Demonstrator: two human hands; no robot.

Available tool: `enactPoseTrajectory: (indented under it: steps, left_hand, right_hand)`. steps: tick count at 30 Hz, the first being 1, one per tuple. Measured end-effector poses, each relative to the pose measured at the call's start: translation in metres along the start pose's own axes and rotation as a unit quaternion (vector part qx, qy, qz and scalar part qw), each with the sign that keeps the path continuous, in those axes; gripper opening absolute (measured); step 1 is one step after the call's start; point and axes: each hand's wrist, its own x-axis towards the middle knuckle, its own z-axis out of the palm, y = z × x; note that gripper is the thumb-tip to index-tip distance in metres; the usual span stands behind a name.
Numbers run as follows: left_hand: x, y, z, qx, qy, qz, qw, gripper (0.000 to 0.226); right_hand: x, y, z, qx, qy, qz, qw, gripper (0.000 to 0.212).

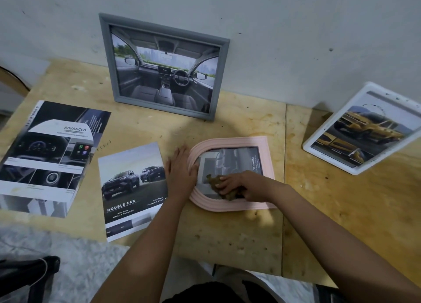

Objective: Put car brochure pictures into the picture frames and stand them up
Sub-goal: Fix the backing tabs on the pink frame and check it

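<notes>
Pink frame (230, 174) lay flat, near-centre on the counter (319, 200); my left hand (181, 167) pressed open against its edge, my right hand (237, 184) clamped a cloth (224, 187). I judged hard wiping could shift the picture.

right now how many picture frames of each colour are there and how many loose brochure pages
grey picture frame: 1, standing against the wall
white picture frame: 1, leaning, yellow car picture
pink picture frame: 1, flat on the table under both hands
loose brochure pages: 2, the ADVANCED page and the DOUBLE CAB page
total: 5
</notes>
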Motion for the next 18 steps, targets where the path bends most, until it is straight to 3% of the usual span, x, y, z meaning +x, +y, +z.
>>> enactPoseTrajectory:
  steps: [5, 8, 12, 16, 18]
  left_hand:
    - [0.001, -0.002, 0.002, -0.005, 0.002, -0.002, 1.000, 0.051]
    - [0.001, -0.003, 0.004, -0.007, 0.006, 0.002, 1.000, 0.051]
    - [-0.001, -0.003, 0.005, -0.010, 0.006, 0.006, 1.000, 0.050]
    - [-0.001, -0.002, 0.005, -0.018, 0.003, 0.004, 1.000, 0.049]
    - [-0.003, -0.003, 0.002, -0.018, -0.002, 0.008, 1.000, 0.050]
  right_hand:
    - [-0.035, 0.012, 0.006, 0.047, 0.123, 0.018, 0.991, 0.049]
    - [-0.045, 0.014, 0.015, 0.009, 0.179, 0.061, 0.982, 0.053]
    - [-0.043, 0.025, 0.034, -0.068, 0.273, 0.079, 0.956, 0.060]
    - [-0.029, 0.022, 0.037, -0.052, 0.356, 0.137, 0.923, 0.066]
    - [-0.023, 0.016, 0.027, -0.039, 0.367, 0.149, 0.917, 0.059]
